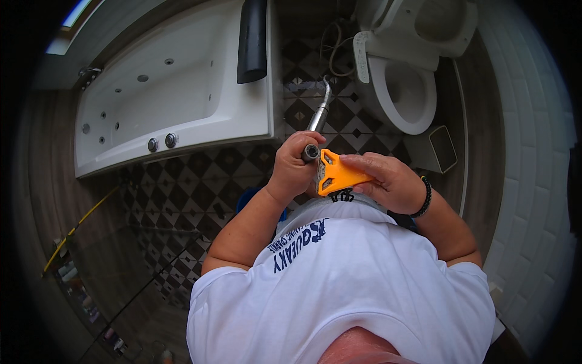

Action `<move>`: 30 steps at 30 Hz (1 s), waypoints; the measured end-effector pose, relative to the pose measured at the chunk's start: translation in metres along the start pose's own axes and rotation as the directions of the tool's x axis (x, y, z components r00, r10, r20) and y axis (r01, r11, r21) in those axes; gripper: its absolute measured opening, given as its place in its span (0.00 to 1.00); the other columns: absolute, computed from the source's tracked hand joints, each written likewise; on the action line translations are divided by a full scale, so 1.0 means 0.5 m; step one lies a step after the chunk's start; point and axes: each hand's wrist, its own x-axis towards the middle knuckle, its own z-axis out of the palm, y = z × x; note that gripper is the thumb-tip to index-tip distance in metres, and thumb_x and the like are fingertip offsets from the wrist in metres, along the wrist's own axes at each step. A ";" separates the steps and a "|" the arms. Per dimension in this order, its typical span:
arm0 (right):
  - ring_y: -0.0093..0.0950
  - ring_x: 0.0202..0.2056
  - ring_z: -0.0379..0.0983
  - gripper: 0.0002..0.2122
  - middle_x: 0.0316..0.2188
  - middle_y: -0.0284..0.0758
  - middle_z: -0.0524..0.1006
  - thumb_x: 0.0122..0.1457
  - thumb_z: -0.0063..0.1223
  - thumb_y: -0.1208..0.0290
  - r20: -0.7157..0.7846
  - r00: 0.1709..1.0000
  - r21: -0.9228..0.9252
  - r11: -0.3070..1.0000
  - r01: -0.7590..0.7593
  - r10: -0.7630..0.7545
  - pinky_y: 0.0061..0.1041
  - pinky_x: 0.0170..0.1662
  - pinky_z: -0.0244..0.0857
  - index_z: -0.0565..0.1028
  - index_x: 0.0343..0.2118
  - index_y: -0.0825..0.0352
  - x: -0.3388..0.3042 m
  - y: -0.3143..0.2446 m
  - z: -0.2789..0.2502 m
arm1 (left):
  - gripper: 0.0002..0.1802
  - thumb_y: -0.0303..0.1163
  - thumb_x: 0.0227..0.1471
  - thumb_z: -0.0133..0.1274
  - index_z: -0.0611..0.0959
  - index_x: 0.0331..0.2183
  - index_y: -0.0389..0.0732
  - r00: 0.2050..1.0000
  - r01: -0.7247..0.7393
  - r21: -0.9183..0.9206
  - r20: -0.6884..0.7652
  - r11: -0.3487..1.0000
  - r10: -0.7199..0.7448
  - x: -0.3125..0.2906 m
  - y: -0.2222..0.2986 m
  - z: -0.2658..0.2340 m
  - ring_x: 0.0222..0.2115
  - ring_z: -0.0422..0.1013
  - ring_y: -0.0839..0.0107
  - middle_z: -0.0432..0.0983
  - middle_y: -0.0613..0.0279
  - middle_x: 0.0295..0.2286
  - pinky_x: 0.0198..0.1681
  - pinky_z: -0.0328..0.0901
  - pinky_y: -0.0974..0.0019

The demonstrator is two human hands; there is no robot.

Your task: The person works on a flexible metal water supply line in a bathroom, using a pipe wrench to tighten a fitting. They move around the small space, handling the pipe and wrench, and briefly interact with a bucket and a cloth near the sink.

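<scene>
My left hand (295, 167) is wrapped round a metal tool (318, 117) with a thin bent tip that points away from me toward the floor. By the thumb shows a round, hollow-looking end (310, 151); whether it belongs to the same tool I cannot tell. In my right hand (391, 182), fingers closed over it, is an orange plastic scraper (341, 173) with cut-outs at its wide end. That wide edge faces the left hand, very close to it. Both hands are together in front of my chest.
A white bathtub (257, 121) with a black headrest (252, 42) stands at the far left. Far right is a toilet (429, 100) with its lid up, a bin (445, 150) close by. A hose (333, 54) lies on the patterned floor (200, 182). A yellow cord (82, 221) runs at left.
</scene>
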 end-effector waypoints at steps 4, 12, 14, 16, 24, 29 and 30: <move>0.30 0.28 0.69 0.22 0.29 0.37 0.70 0.46 0.53 0.74 -0.024 1.000 0.020 1.000 -0.010 0.011 0.22 0.33 0.65 0.64 0.46 0.65 -0.008 -0.001 0.002 | 0.10 0.14 0.32 0.48 0.70 0.22 0.39 0.998 -0.061 0.043 -0.011 0.997 0.062 0.001 -0.007 0.008 0.31 0.68 0.66 0.70 0.59 0.29 0.36 0.63 0.70; 0.32 0.31 0.69 0.21 0.31 0.39 0.70 0.47 0.52 0.73 -0.058 0.996 0.036 0.998 -0.059 0.061 0.22 0.35 0.65 0.63 0.46 0.66 -0.013 -0.009 0.010 | 0.14 0.20 0.30 0.57 0.71 0.23 0.40 0.985 -0.152 0.129 -0.060 0.980 0.161 0.000 0.003 0.028 0.31 0.68 0.65 0.71 0.60 0.28 0.35 0.63 0.70; 0.32 0.32 0.69 0.21 0.32 0.39 0.70 0.47 0.52 0.73 -0.056 0.994 0.070 0.994 -0.089 0.093 0.22 0.36 0.64 0.63 0.46 0.67 -0.012 -0.011 0.012 | 0.15 0.22 0.30 0.59 0.71 0.24 0.40 0.982 -0.166 0.140 -0.062 0.976 0.176 0.000 0.007 0.031 0.31 0.68 0.65 0.71 0.60 0.28 0.34 0.63 0.70; 0.32 0.33 0.69 0.21 0.33 0.40 0.70 0.47 0.52 0.72 -0.053 0.991 0.092 0.989 -0.115 0.120 0.22 0.37 0.64 0.63 0.46 0.67 -0.014 -0.013 0.011 | 0.15 0.22 0.29 0.59 0.71 0.24 0.40 0.979 -0.172 0.193 -0.079 0.966 0.190 0.002 0.002 0.031 0.31 0.68 0.65 0.70 0.60 0.28 0.34 0.63 0.70; 0.32 0.35 0.68 0.21 0.35 0.40 0.69 0.48 0.51 0.72 -0.056 0.982 0.122 0.978 -0.170 0.178 0.23 0.39 0.63 0.63 0.46 0.67 -0.011 -0.017 0.015 | 0.16 0.23 0.29 0.60 0.70 0.24 0.41 0.970 -0.194 0.210 -0.108 0.958 0.220 0.001 -0.015 0.031 0.31 0.68 0.64 0.70 0.58 0.28 0.34 0.64 0.70; 0.32 0.36 0.68 0.21 0.36 0.41 0.69 0.48 0.51 0.72 -0.054 0.976 0.226 0.955 -0.192 0.209 0.23 0.39 0.62 0.63 0.46 0.68 -0.009 -0.010 0.020 | 0.17 0.27 0.29 0.61 0.70 0.24 0.40 0.966 -0.215 0.242 -0.092 0.946 0.243 0.002 -0.016 0.034 0.32 0.67 0.68 0.69 0.57 0.30 0.35 0.61 0.71; 0.32 0.36 0.68 0.21 0.37 0.41 0.69 0.48 0.51 0.72 -0.049 0.975 0.226 0.954 -0.199 0.215 0.23 0.39 0.62 0.63 0.46 0.68 -0.006 -0.010 0.020 | 0.17 0.27 0.29 0.61 0.70 0.24 0.40 0.965 -0.220 0.233 -0.091 0.947 0.247 0.002 -0.017 0.033 0.32 0.67 0.68 0.70 0.57 0.30 0.35 0.61 0.71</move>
